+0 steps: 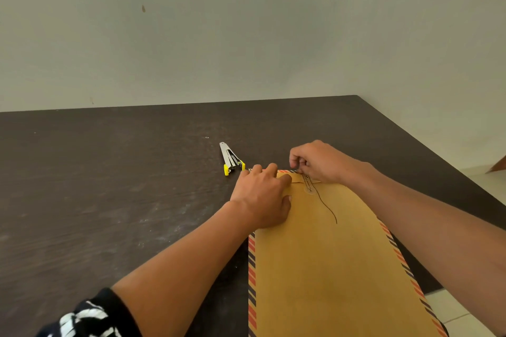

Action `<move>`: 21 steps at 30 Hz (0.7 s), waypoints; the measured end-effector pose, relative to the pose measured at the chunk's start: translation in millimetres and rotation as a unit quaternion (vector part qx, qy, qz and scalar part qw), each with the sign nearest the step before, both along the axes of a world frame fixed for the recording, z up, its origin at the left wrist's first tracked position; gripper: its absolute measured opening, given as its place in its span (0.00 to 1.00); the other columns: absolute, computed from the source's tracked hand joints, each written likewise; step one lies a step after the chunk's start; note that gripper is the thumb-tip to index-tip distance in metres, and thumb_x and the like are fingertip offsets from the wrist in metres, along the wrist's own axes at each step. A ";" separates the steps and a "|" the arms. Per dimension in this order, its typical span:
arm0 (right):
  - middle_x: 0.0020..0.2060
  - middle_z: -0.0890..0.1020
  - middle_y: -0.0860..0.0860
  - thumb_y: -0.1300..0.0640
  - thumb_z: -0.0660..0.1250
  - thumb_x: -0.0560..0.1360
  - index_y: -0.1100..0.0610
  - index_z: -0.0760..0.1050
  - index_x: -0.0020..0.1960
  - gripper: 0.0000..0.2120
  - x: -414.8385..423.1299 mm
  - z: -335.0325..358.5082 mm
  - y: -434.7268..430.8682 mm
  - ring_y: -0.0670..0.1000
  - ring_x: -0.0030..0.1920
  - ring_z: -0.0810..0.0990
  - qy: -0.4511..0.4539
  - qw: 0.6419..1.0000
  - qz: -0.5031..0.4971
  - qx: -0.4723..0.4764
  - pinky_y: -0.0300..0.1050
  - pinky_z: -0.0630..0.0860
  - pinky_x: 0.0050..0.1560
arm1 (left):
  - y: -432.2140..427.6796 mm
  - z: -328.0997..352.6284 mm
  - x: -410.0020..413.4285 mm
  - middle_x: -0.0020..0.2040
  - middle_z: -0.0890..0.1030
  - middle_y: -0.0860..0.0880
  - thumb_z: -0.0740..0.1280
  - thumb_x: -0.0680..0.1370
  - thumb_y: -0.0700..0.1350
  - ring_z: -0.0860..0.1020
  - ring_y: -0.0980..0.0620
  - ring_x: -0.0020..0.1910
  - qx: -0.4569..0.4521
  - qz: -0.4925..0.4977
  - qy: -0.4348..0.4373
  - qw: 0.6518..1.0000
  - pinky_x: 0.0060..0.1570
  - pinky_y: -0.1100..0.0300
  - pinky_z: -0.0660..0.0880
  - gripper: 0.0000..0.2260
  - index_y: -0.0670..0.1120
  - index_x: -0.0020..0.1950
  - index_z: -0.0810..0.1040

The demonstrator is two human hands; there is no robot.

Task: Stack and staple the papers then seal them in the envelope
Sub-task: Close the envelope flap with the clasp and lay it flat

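A brown envelope [328, 268] with red and dark striped edges lies flat on the dark table [109, 186], its flap end pointing away from me. My left hand [262, 197] presses flat on the envelope's far left corner. My right hand [317, 161] is at the flap, its fingers pinched on the thin black closure string [327, 206], which trails down from the round washers [309, 189]. No papers are visible; I cannot tell whether they are inside the envelope. A silver and yellow stapler [231, 159] lies hinged open just beyond my left hand.
The table's right edge runs diagonally close beside the envelope, with pale floor tiles [460, 314] beyond it. A plain wall [246, 35] stands behind the table's far edge. A brown cardboard corner [497, 165] shows at the far right.
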State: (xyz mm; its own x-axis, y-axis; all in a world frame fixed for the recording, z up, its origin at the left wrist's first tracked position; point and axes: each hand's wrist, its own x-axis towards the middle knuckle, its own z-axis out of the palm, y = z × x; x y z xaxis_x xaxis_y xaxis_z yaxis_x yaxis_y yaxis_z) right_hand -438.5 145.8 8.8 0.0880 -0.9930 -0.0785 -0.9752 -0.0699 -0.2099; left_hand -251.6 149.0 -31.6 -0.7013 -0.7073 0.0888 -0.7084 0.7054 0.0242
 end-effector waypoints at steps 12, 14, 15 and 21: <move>0.41 0.83 0.44 0.61 0.71 0.77 0.51 0.80 0.50 0.05 -18.9 -16.0 9.1 0.45 0.43 0.82 -0.086 0.994 -0.011 -0.065 0.47 0.82 0.49 | -11.9 3.6 -5.0 0.71 0.66 0.46 0.57 0.79 0.61 0.68 0.39 0.68 -0.034 -0.056 -0.041 0.997 0.64 0.42 0.70 0.24 0.53 0.73 0.67; 0.44 0.82 0.44 0.58 0.71 0.78 0.51 0.80 0.51 0.03 -23.1 -18.1 15.6 0.44 0.45 0.81 -0.101 0.990 -0.025 -0.093 0.45 0.80 0.49 | -12.7 1.0 -6.3 0.72 0.66 0.46 0.58 0.79 0.57 0.66 0.43 0.71 -0.017 -0.092 -0.015 0.996 0.67 0.47 0.69 0.23 0.49 0.72 0.68; 0.45 0.82 0.44 0.56 0.70 0.78 0.51 0.80 0.51 0.02 -25.7 -19.1 20.5 0.44 0.45 0.80 -0.111 0.987 -0.038 -0.112 0.44 0.79 0.48 | -12.8 0.3 -7.5 0.71 0.69 0.47 0.59 0.79 0.55 0.68 0.45 0.69 0.014 -0.099 0.003 0.995 0.66 0.50 0.70 0.22 0.47 0.70 0.68; 0.48 0.79 0.46 0.45 0.73 0.75 0.50 0.82 0.50 0.10 -35.4 -38.0 50.1 0.46 0.49 0.77 -0.117 0.982 -0.117 -0.094 0.45 0.76 0.50 | -16.9 0.3 -10.8 0.67 0.72 0.50 0.63 0.77 0.53 0.70 0.49 0.65 0.081 -0.080 0.048 0.992 0.61 0.55 0.71 0.22 0.49 0.70 0.68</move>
